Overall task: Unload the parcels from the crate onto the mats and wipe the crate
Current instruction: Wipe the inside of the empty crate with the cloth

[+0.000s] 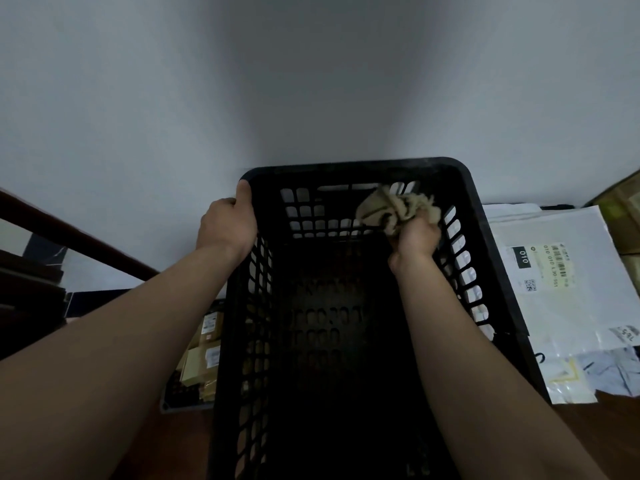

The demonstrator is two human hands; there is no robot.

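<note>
The crate (360, 167) sits by the wall and appears empty, with parcels on either side. Your right hand (417, 240) clutches a bunched cloth (391, 206) at its far right inner corner, and your left hand (227, 223) curls over the far left rim. Risk: if that left hold slackens, wiping pressure may shove the crate onto the white bags (561, 271) just beside it.

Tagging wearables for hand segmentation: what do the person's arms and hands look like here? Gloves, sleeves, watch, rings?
The left forearm and right forearm are bare down to the frame edge, with no sleeves in view. The left hand and right hand wear no gloves. No watch or band on either wrist. No rings seen, but the light is dim and most fingers are hidden.
</note>
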